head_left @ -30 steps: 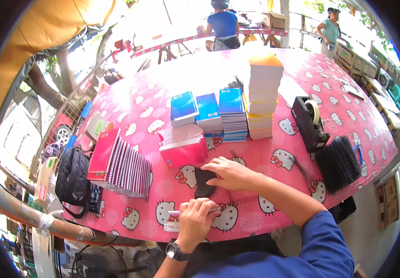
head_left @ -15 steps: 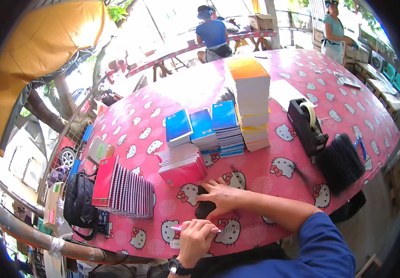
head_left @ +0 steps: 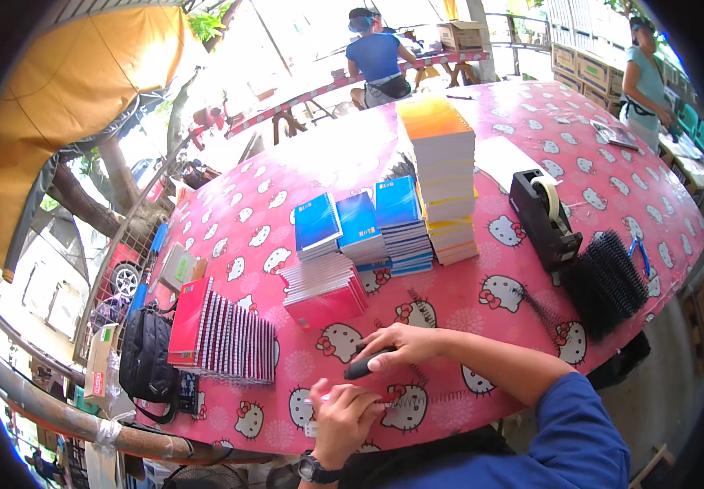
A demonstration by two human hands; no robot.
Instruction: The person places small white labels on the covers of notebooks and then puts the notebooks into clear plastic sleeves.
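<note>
My left hand (head_left: pixel 342 420) is closed over a small pink notebook (head_left: pixel 317 394) at the near edge of the table, covering most of it. From the notebook's right end a thin dark wire coil (head_left: pixel 445 397) stretches along the table. Just above, my right hand (head_left: pixel 409 342) grips a black tool (head_left: pixel 366 366) with a rounded handle; its working end is hidden, so I cannot tell its exact kind. Farther up lies a stack of pink notebooks (head_left: pixel 326 297). Left of my hands stands a row of red spiral-bound notebooks (head_left: pixel 220 334).
Blue notebooks (head_left: pixel 358 228) and a tall notebook pile with an orange cover (head_left: pixel 437 122) stand mid-table. On the right are a black tape dispenser (head_left: pixel 541 220), a heap of black coils (head_left: pixel 604 285) and blue-handled pliers (head_left: pixel 640 254). A black bag (head_left: pixel 146 354) sits left. Two people are beyond.
My right hand has picked up the black tool from the table and tilted it toward the notebook. My left hand stays on the notebook. The person at far right has moved rightward.
</note>
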